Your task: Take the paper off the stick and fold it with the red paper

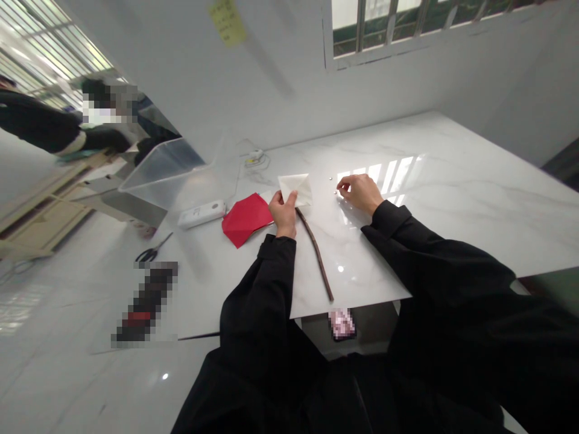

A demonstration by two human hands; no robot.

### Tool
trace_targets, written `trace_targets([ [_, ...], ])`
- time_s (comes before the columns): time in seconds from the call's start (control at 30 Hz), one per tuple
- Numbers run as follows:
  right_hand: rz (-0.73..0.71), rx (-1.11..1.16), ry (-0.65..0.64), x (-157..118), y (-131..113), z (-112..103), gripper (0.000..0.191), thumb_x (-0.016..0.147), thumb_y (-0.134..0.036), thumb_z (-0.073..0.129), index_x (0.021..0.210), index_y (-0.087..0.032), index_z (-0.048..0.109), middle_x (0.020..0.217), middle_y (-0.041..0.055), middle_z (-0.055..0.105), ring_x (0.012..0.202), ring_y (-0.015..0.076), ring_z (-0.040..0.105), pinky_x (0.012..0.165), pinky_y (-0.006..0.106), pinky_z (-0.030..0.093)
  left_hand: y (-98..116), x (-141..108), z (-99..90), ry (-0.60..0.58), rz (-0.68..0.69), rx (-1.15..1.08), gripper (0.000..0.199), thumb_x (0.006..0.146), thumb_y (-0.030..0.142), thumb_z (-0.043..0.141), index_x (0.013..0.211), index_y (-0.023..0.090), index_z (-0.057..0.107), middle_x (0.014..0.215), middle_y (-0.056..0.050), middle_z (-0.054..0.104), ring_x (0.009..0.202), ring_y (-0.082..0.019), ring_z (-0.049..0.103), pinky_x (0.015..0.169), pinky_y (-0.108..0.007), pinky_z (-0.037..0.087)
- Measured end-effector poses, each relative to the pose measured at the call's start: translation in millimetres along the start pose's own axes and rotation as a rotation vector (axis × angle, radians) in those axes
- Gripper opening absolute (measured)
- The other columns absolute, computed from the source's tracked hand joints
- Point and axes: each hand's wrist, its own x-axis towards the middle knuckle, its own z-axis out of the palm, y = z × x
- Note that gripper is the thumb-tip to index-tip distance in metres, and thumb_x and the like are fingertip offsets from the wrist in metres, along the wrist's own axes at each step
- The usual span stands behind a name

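Observation:
My left hand grips a folded cream-white paper by its lower left side, thumb on top. Beneath that paper emerges a thin brown stick, slanting down toward the table's front edge. To the right, my right hand is low over the tabletop with thumb and fingertips pinched together; whether anything is between them is too small to tell. One tiny pale bit lies at these fingertips, another small bit just beyond. Red paper lies left of my left hand.
Left of the red paper are a white box-shaped device, scissors and a clear plastic bin. A cable lies near the wall. Another person is at far left. The marble-patterned table extends right.

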Motion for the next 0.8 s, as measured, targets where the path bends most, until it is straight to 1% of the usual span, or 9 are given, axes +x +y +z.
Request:
trace_targets([
  [0.07, 0.015, -0.015, -0.002, -1, -1, -1, 0.023, 0.086, -0.022, 0.059, 0.096, -0.021, 0.080, 0.086, 0.0057, 0.076, 0.081, 0.0213, 0.067, 0.076, 0.031, 0.048, 0, 0, -0.4, -0.008, 0.008, 0.000, 0.028, 0.070, 0.030, 0.076, 0.092, 0.013, 0.073, 0.095, -0.010, 0.077, 0.087, -0.021, 0.071, 0.078, -0.030, 0.056],
  [0.2, 0.031, -0.020, -0.074, -1, -2, 3, 0.023, 0.084, -0.022, 0.061, 0.095, -0.022, 0.081, 0.082, 0.0060, 0.076, 0.079, 0.0219, 0.067, 0.078, 0.031, 0.049, -1, -1, -0.7, -0.022, 0.017, 0.002, 0.029, 0.071, 0.031, 0.076, 0.094, 0.013, 0.073, 0.096, -0.010, 0.077, 0.088, -0.021, 0.071, 0.080, -0.030, 0.056],
  [0.33, 0.075, -0.013, -0.057, 1, 3, 10, 0.030, 0.088, -0.024, 0.059, 0.110, -0.021, 0.079, 0.087, 0.0087, 0.077, 0.081, 0.0239, 0.068, 0.084, 0.035, 0.051, 0, -2, -0.6, -0.029, 0.020, 0.012, 0.029, 0.071, 0.031, 0.076, 0.093, 0.013, 0.073, 0.097, -0.011, 0.077, 0.088, -0.021, 0.071, 0.079, -0.030, 0.056],
  [0.4, 0.079, -0.012, -0.047, 1, 5, 12, 0.032, 0.088, -0.025, 0.059, 0.113, -0.020, 0.078, 0.088, 0.0101, 0.077, 0.082, 0.0253, 0.068, 0.085, 0.037, 0.051, 1, -2, -0.6, -0.029, 0.015, 0.014, 0.029, 0.071, 0.031, 0.076, 0.094, 0.013, 0.073, 0.096, -0.011, 0.077, 0.088, -0.021, 0.071, 0.079, -0.030, 0.056],
  [0.53, 0.057, 0.018, -0.055, 1, 6, 11, 0.026, 0.086, -0.023, 0.062, 0.104, -0.021, 0.080, 0.083, 0.0085, 0.076, 0.080, 0.0247, 0.068, 0.082, 0.036, 0.051, 1, -2, -0.7, -0.028, 0.000, -0.001, 0.031, 0.071, 0.033, 0.077, 0.095, 0.013, 0.072, 0.098, -0.011, 0.077, 0.090, -0.021, 0.072, 0.082, -0.031, 0.056],
  [0.63, 0.045, 0.127, -0.011, 1, 0, 8, 0.022, 0.089, -0.029, 0.061, 0.099, -0.019, 0.079, 0.079, 0.0069, 0.074, 0.076, 0.0214, 0.067, 0.079, 0.033, 0.049, 2, -2, 0.8, -0.055, -0.005, -0.027, 0.035, 0.072, 0.036, 0.078, 0.097, 0.014, 0.072, 0.102, -0.011, 0.077, 0.092, -0.021, 0.071, 0.082, -0.031, 0.057],
  [0.7, 0.019, 0.267, 0.017, -1, -7, 7, 0.028, 0.093, -0.037, 0.058, 0.098, -0.017, 0.077, 0.079, 0.0065, 0.073, 0.073, 0.0191, 0.066, 0.076, 0.031, 0.049, 4, -3, 3.2, -0.102, -0.013, -0.048, 0.038, 0.072, 0.039, 0.079, 0.099, 0.014, 0.071, 0.104, -0.011, 0.076, 0.093, -0.021, 0.071, 0.083, -0.032, 0.057],
  [0.73, 0.001, 0.352, 0.017, -2, -12, 7, 0.032, 0.094, -0.042, 0.058, 0.102, -0.017, 0.075, 0.080, 0.0065, 0.073, 0.072, 0.0183, 0.066, 0.074, 0.030, 0.050, 6, -4, 4.7, -0.133, -0.022, -0.060, 0.040, 0.072, 0.041, 0.079, 0.100, 0.015, 0.071, 0.105, -0.011, 0.076, 0.094, -0.021, 0.072, 0.084, -0.032, 0.057],
  [0.8, -0.022, 0.521, -0.006, -5, -22, 9, 0.044, 0.090, -0.049, 0.061, 0.118, -0.016, 0.068, 0.086, 0.0069, 0.074, 0.072, 0.0179, 0.067, 0.072, 0.029, 0.051, 9, -7, 7.9, -0.203, -0.042, -0.084, 0.043, 0.072, 0.044, 0.080, 0.102, 0.015, 0.070, 0.106, -0.011, 0.076, 0.094, -0.022, 0.072, 0.084, -0.033, 0.057],
])
